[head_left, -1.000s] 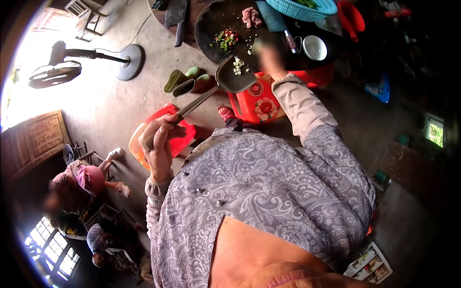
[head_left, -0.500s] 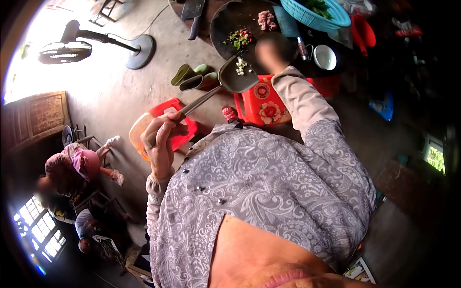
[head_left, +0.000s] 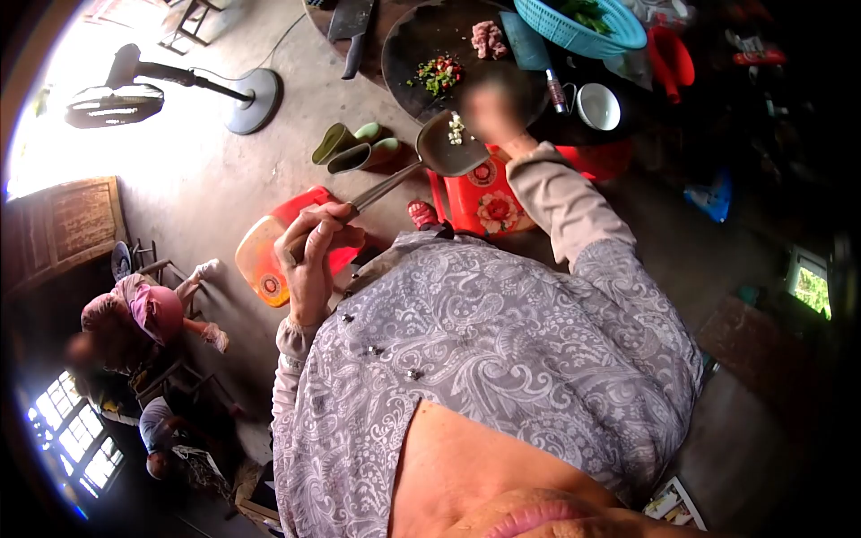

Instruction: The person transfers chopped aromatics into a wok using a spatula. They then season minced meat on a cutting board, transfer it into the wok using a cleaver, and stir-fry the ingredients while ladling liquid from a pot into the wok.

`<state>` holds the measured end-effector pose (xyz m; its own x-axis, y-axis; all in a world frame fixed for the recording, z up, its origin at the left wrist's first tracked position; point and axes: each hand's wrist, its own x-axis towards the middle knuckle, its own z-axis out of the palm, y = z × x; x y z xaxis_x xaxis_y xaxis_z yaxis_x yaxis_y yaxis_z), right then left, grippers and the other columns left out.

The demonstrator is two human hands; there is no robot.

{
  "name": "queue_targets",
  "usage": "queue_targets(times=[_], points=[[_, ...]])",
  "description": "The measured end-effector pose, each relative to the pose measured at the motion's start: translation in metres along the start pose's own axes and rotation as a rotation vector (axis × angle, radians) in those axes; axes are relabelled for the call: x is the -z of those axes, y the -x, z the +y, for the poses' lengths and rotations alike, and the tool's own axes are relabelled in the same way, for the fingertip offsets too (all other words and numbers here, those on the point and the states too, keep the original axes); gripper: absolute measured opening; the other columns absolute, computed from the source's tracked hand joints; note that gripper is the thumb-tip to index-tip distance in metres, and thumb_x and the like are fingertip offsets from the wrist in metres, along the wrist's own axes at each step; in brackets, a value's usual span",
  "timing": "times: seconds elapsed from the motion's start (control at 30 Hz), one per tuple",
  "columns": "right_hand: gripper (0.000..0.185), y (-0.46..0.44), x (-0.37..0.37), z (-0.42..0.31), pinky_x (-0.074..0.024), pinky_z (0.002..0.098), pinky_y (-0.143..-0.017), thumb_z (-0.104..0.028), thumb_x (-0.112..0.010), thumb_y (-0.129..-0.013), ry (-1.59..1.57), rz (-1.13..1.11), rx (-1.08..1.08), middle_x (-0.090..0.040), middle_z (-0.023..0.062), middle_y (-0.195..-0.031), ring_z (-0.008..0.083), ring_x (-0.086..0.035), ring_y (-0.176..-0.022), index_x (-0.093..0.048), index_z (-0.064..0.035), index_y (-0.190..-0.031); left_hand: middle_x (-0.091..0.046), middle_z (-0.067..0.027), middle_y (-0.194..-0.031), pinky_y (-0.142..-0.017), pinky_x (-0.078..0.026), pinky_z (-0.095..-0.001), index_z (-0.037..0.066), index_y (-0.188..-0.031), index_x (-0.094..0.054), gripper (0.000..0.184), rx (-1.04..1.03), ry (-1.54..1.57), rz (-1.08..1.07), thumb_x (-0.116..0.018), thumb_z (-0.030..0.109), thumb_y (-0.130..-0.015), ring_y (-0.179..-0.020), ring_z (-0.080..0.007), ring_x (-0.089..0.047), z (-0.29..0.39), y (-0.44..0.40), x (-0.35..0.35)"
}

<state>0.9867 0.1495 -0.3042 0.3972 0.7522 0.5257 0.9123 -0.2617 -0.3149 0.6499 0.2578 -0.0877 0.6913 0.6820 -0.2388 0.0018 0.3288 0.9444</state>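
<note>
My left hand (head_left: 316, 255) is closed round the handle of a metal spatula (head_left: 453, 154), whose wide blade lies level by the edge of the round board (head_left: 408, 47). Chopped white pieces (head_left: 456, 130) rest on the blade. Just beyond it, over the board's near edge, is my right hand (head_left: 498, 112), blurred, so its fingers and anything in them cannot be made out. Chopped red and green pieces (head_left: 439, 75) and a lump of minced meat (head_left: 488, 40) lie farther back on the board. A cleaver (head_left: 525, 43) lies beside the meat.
A blue basket (head_left: 583, 31) of greens, a white bowl (head_left: 598, 107) and a red scoop (head_left: 671, 58) are at the back right. Another cleaver (head_left: 352, 22) lies back left. Red stools (head_left: 489, 197), boots (head_left: 350, 148) and a fan (head_left: 251, 100) stand on the floor. People (head_left: 134, 314) sit at left.
The spatula blade has moved slightly right, nearer my right hand, with white pieces still on it. My right hand has shifted a little over the board's edge. The whole view has also shifted.
</note>
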Motion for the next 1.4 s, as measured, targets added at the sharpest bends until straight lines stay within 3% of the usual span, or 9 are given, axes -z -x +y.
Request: queue_targets(times=[0.23, 0.37, 0.47, 0.53, 0.7, 0.83, 1.13, 1.23, 1.4], points=[[0.006, 0.012, 0.055, -0.049, -0.0479, 0.0331, -0.059, -0.007, -0.064, -0.066, -0.235, 0.01, 0.101, -0.058, 0.0041, -0.068, 0.023, -0.058, -0.063, -0.06, -0.0118, -0.066, -0.062, -0.0161, -0.103, -0.067, -0.056, -0.0364, -0.006, -0.088, -0.056, 0.017, 0.035, 0.039, -0.046, -0.052, 0.01, -0.092, -0.075, -0.0262, -0.066, -0.01, -0.009, -0.004], [0.005, 0.021, 0.052, -0.017, -0.0473, 0.0334, -0.06, -0.007, -0.063, -0.075, -0.444, 0.059, -0.235, -0.06, 0.0099, -0.075, 0.0246, -0.058, -0.065, -0.059, -0.0061, -0.076, -0.061, -0.016, -0.104, -0.067, -0.056, -0.0364, -0.006, -0.088, -0.056, 0.017, 0.013, 0.066, -0.046, -0.051, 0.01, -0.092, -0.075, -0.0269, -0.066, -0.014, -0.009, 0.001], [0.011, 0.036, 0.043, 0.01, -0.0471, 0.0272, -0.067, -0.01, -0.063, -0.084, -0.805, 0.121, -0.6, -0.063, 0.0055, -0.08, 0.0121, -0.058, -0.073, -0.061, -0.0033, -0.093, -0.061, -0.0165, -0.104, -0.066, -0.056, -0.0365, -0.006, -0.088, -0.056, 0.017, 0.001, 0.04, -0.022, -0.05, 0.009, -0.092, -0.076, -0.0274, -0.066, -0.013, -0.008, 0.004], [0.016, 0.027, 0.074, 0.013, -0.0472, 0.0247, -0.068, -0.011, -0.063, -0.086, -0.587, -0.017, -0.581, -0.066, 0.0042, -0.083, 0.0109, -0.059, -0.074, -0.061, -0.0001, -0.098, -0.06, -0.0171, -0.104, -0.066, -0.056, -0.0365, -0.006, -0.087, -0.056, 0.017, -0.019, 0.067, -0.008, -0.05, 0.01, -0.092, -0.075, -0.0273, -0.066, -0.017, -0.005, 0.01], [0.007, 0.035, 0.061, 0.028, -0.0399, 0.0168, -0.05, -0.009, -0.062, -0.087, -0.901, 0.146, -0.994, -0.059, -0.0014, -0.073, 0.0038, -0.051, -0.059, -0.062, -0.0067, -0.093, -0.059, -0.0186, -0.104, -0.067, -0.057, -0.037, -0.007, -0.088, -0.056, 0.018, -0.053, 0.138, 0.085, -0.051, 0.01, -0.091, -0.074, -0.0257, -0.066, -0.015, 0.021, 0.025], [0.015, 0.056, 0.064, 0.017, -0.0357, 0.0171, -0.049, -0.022, -0.057, -0.093, -0.921, 0.127, -1.036, -0.054, -0.0032, -0.074, 0.0029, -0.044, -0.058, -0.062, -0.0079, -0.097, -0.059, -0.0194, -0.102, -0.064, -0.056, -0.0375, -0.006, -0.083, -0.055, 0.016, -0.16, 0.179, 0.165, -0.051, 0.008, -0.089, -0.072, -0.0275, -0.065, -0.017, 0.056, 0.041], [0.02, 0.172, 0.03, -0.083, -0.0388, 0.0212, -0.046, -0.023, -0.048, -0.093, -0.82, -0.621, -1.029, -0.053, -0.0018, -0.062, 0.0071, -0.046, -0.049, -0.061, -0.0074, -0.089, -0.056, -0.017, -0.101, -0.056, -0.052, -0.0341, -0.001, -0.083, -0.051, 0.021, -0.418, 0.182, 0.502, -0.047, 0.018, -0.092, -0.068, -0.0257, -0.061, -0.035, 0.204, 0.068], [0.023, 0.188, 0.004, -0.121, -0.0449, 0.0246, -0.051, -0.026, -0.055, -0.089, -0.754, -0.87, -0.756, -0.06, 0.0023, -0.067, 0.0096, -0.058, -0.059, -0.063, -0.0047, -0.088, -0.055, -0.0157, -0.101, -0.055, -0.051, -0.0292, 0.001, -0.083, -0.05, 0.018, -0.509, 0.177, 0.699, -0.048, 0.018, -0.09, -0.068, -0.0229, -0.058, -0.05, 0.28, 0.074], [0.02, 0.243, -0.063, -0.162, -0.0421, 0.026, -0.047, -0.025, -0.057, -0.088, -0.744, -1.202, -0.43, -0.057, 0.003, -0.064, 0.012, -0.053, -0.054, -0.061, -0.0051, -0.088, -0.057, -0.0142, -0.099, -0.055, -0.052, -0.0307, 0.004, -0.079, -0.051, 0.012, -0.615, 0.255, 0.973, -0.05, 0.014, -0.086, -0.069, -0.0231, -0.059, -0.092, 0.442, 0.083]])
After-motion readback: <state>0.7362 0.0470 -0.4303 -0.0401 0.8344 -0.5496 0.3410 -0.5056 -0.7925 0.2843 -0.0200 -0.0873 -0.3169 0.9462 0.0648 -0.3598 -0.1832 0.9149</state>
